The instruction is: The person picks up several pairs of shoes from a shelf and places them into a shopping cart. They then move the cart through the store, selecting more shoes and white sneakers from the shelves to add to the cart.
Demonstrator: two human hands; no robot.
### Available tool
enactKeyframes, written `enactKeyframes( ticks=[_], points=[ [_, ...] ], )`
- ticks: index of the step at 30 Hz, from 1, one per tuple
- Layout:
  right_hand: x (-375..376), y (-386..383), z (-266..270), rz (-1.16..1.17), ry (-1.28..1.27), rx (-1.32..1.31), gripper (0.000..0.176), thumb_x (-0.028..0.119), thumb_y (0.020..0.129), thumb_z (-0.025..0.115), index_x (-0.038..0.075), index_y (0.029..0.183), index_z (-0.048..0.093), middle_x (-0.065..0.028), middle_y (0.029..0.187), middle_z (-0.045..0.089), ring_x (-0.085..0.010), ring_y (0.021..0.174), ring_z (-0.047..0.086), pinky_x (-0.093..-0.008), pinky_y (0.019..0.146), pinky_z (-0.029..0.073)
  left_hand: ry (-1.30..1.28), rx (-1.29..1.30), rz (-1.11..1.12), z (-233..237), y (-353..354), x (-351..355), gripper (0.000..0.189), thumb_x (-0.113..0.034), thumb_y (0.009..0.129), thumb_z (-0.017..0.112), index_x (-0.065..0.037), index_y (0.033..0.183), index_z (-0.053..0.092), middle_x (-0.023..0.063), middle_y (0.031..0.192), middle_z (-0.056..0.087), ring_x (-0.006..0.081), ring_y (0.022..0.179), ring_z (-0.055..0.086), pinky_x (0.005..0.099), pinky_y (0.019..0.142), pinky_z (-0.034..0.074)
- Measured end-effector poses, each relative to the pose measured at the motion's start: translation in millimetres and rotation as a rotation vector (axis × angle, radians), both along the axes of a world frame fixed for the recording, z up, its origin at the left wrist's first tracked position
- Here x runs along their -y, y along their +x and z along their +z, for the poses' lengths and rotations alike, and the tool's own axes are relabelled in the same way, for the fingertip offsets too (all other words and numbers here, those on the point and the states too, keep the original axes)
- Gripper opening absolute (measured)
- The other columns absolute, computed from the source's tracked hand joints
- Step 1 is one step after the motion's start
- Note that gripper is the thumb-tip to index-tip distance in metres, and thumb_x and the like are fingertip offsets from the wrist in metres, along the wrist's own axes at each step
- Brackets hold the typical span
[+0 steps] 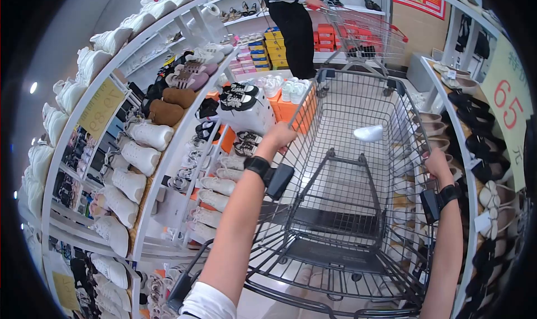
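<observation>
A dark wire shopping cart (347,218) fills the middle of the view. On its left side rim, my left hand (279,136) is closed around the wire edge. My right hand (437,165) grips the opposite side rim, with its fingers partly hidden behind the wrist and wire. Each wrist wears a black strap with a small dark box on it. Inside the basket, toward its far half, lies a small white item (368,133) whose kind I cannot make out.
Left of the cart, curved shelves carry rows of white shoes (148,135). Black flats (485,143) line the right shelf beside a yellow price sign (508,104). Ahead, a person in black trousers (291,36) holds another shopping cart (366,36). Orange boxes (299,111) stand at the left.
</observation>
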State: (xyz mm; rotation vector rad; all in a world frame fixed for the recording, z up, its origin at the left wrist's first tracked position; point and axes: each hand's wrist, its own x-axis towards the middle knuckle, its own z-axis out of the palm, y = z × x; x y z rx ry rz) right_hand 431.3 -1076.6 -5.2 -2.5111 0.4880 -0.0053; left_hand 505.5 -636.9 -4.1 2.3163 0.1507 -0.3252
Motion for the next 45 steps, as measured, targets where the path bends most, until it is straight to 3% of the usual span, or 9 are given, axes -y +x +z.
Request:
enactKeyframes(
  ticks=[6, 9, 12, 19, 25, 27, 32, 40, 45],
  points=[
    [15, -15, -27, 0.109, -0.197, 0.009, 0.019, 0.008, 0.072, 0.05, -0.007, 0.081, 0.058, -0.023, 0.065, 0.058, -0.0333, 0.054, 0.059, -0.0411, 0.048, 0.047, 0.228, -0.006, 0.001, -2, -35, -5, 0.025, -0.017, 0.073, 0.049, 0.004, 0.079, 0.061, 0.0204, 0.071, 0.062, 0.0269, 0.058, 0.063, 0.0363, 0.057, 0.052],
    [5, -40, -26, 0.079, -0.387, 0.045, 0.023, 0.012, 0.073, 0.054, -0.007, 0.085, 0.059, -0.0262, 0.083, 0.06, -0.0382, 0.081, 0.059, -0.0423, 0.072, 0.048, 0.479, 0.302, -0.015, -1, -64, -7, 0.034, -0.024, 0.072, 0.055, 0.006, 0.088, 0.059, 0.0263, 0.088, 0.06, 0.0389, 0.09, 0.056, 0.0433, 0.08, 0.045],
    [-21, -78, -10, -0.018, -0.428, -0.013, 0.024, 0.009, 0.072, 0.055, -0.002, 0.093, 0.06, -0.023, 0.096, 0.061, -0.0353, 0.091, 0.059, -0.0403, 0.079, 0.048, 0.62, 0.374, -0.06, -1, -94, -9, 0.033, -0.02, 0.074, 0.054, 0.003, 0.097, 0.054, 0.0258, 0.09, 0.06, 0.0391, 0.087, 0.058, 0.0461, 0.078, 0.046],
    [-58, -158, -25, 0.011, -0.991, 0.318, 0.004, 0.011, 0.082, 0.048, 0.008, 0.084, 0.05, -0.0054, 0.065, 0.063, -0.0194, 0.059, 0.064, -0.0295, 0.05, 0.051, 0.718, 0.482, -0.107, -9, -171, -23, 0.029, -0.009, 0.076, 0.048, -0.001, 0.103, 0.043, 0.0244, 0.084, 0.06, 0.0388, 0.084, 0.059, 0.0478, 0.071, 0.047],
    [-67, -201, -48, -0.045, -0.997, 0.221, 0.025, 0.015, 0.081, 0.05, 0.006, 0.104, 0.05, -0.0011, 0.065, 0.064, -0.0166, 0.057, 0.064, -0.0335, 0.042, 0.047, 0.834, 0.581, -0.111, -28, -237, -27, 0.033, -0.007, 0.076, 0.052, -0.004, 0.108, 0.044, 0.0173, 0.082, 0.06, 0.0327, 0.074, 0.061, 0.0423, 0.063, 0.049],
    [-75, -219, -50, -0.07, -0.966, 0.188, 0.034, 0.017, 0.078, 0.052, 0.003, 0.109, 0.048, -0.0006, 0.064, 0.064, -0.0156, 0.057, 0.064, -0.0338, 0.041, 0.045, 1.227, 0.797, -0.009, -39, -265, -20, 0.027, -0.009, 0.076, 0.054, -0.007, 0.103, 0.051, 0.012, 0.088, 0.052, 0.027, 0.076, 0.056, 0.0356, 0.061, 0.048],
    [-89, -268, -53, -0.066, -1.043, 0.231, 0.04, 0.017, 0.075, 0.055, 0.002, 0.11, 0.047, 0.0008, 0.062, 0.062, -0.0135, 0.051, 0.061, -0.0329, 0.036, 0.04, 1.291, 0.973, -0.014, -58, -311, -32, 0.007, -0.014, 0.076, 0.052, -0.011, 0.08, 0.057, 0.0076, 0.092, 0.046, 0.0207, 0.087, 0.048, 0.0277, 0.063, 0.044],
    [-116, -352, -37, -0.074, -1.084, 0.109, 0.043, 0.017, 0.073, 0.056, -0.001, 0.11, 0.046, 0.0041, 0.057, 0.057, -0.0117, 0.045, 0.055, -0.0304, 0.028, 0.028, 1.275, 0.982, -0.022, -57, -380, -45, 0.018, -0.027, 0.078, 0.058, -0.01, 0.082, 0.056, 0.0064, 0.091, 0.044, 0.0198, 0.084, 0.046, 0.0285, 0.071, 0.041],
    [-131, -408, -38, -0.14, -1.087, 0.091, 0.04, 0.018, 0.073, 0.055, 0.0, 0.108, 0.047, 0.0055, 0.056, 0.055, -0.0117, 0.044, 0.054, -0.0304, 0.029, 0.025, 1.407, 0.889, -0.295, -72, -439, -46, 0.035, -0.016, 0.079, 0.051, -0.001, 0.11, 0.056, 0.0152, 0.137, 0.032, 0.0406, 0.126, 0.025, 0.0492, 0.094, 0.029]
  ],
)
